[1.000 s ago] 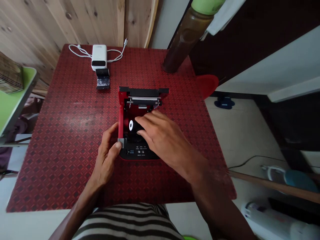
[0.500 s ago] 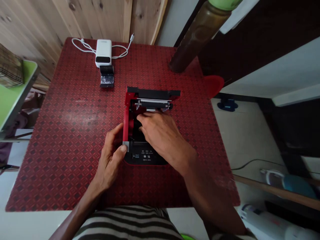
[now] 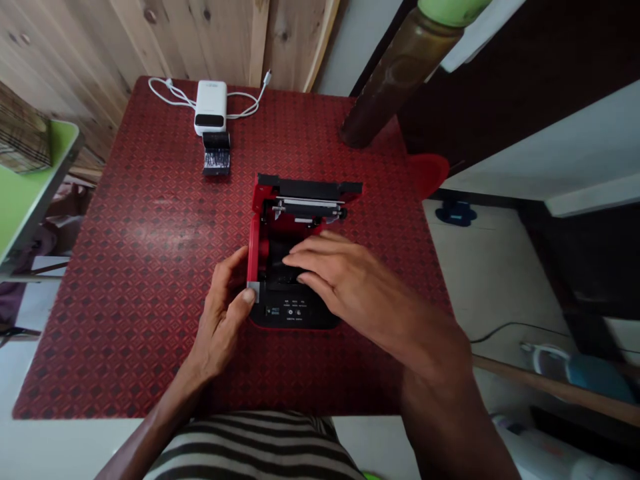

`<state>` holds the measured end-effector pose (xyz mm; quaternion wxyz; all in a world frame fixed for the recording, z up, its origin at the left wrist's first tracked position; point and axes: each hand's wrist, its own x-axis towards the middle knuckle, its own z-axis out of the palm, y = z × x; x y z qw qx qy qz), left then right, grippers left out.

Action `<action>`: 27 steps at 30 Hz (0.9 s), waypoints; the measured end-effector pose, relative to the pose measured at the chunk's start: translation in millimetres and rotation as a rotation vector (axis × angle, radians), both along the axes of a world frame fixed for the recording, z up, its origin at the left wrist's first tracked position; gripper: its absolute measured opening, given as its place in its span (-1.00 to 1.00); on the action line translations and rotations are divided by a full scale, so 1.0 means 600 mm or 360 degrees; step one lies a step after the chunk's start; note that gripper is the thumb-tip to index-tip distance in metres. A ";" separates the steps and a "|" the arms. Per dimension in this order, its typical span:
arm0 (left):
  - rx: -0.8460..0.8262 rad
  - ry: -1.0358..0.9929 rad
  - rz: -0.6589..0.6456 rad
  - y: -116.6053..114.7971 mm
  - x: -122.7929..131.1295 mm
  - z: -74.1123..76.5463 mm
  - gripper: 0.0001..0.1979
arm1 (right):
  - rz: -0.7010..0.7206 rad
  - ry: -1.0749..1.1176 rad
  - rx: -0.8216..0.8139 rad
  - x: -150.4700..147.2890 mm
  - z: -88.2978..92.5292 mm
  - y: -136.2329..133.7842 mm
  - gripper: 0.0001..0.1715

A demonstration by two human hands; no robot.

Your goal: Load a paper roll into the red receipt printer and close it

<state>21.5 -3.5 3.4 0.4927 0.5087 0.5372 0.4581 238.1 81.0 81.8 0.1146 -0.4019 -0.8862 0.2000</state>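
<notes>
A small red and black label printer (image 3: 295, 307) rests on the table with its lid (image 3: 310, 190) raised, showing a dark roller and a white strip under it. My left hand (image 3: 225, 310) grips its left front corner, thumb on a grey patch and fingers along the red side. Over the dark open compartment (image 3: 280, 253) reaches my right hand (image 3: 335, 267), its fingers stretched out and the thumb apart from them. Something black and glossy lies under those fingertips, too dark to make out. The right side of the printer is largely hidden by this hand.
A white power bank (image 3: 211, 107) with a white cable (image 3: 245, 110) lies at the back left. In front of it is a curled black strip (image 3: 217, 157). A tall brown bottle (image 3: 385, 80) with a green cap stands at the back right of the red patterned table (image 3: 150, 320).
My right hand has drawn back toward me and to the right, exposing more of the compartment. My left hand keeps its hold on the printer's corner.
</notes>
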 end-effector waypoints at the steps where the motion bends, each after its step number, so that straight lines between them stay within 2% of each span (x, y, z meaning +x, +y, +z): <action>1: 0.0005 0.0003 -0.0003 0.000 0.000 0.000 -0.40 | 0.0036 -0.0025 -0.0011 0.000 0.001 0.001 -0.68; 6: 0.0024 -0.0006 0.0007 0.001 0.000 -0.001 -0.41 | 0.0152 -0.0185 -0.0111 -0.017 0.003 0.018 -0.73; 12: 0.0012 0.0009 -0.0002 0.001 -0.001 -0.001 -0.39 | 0.0163 -0.0086 -0.0236 -0.012 0.004 0.018 -0.64; 16: -0.0018 -0.0027 0.0013 0.002 -0.001 0.002 -0.39 | 0.0104 -0.0042 -0.0231 -0.014 0.005 0.021 -0.70; 20: -0.0135 -0.0116 -0.0013 0.002 -0.006 0.018 -0.40 | -0.0073 0.0146 -0.0032 -0.010 0.002 0.010 -0.75; 23: -0.0168 -0.0090 0.0014 0.009 -0.015 0.032 -0.42 | -0.0130 0.0342 0.0213 -0.004 -0.005 -0.020 -0.75; 27: 0.0005 0.0036 0.0181 0.056 -0.023 0.044 -0.41 | -0.0211 0.0433 0.0374 -0.003 -0.013 -0.072 -0.68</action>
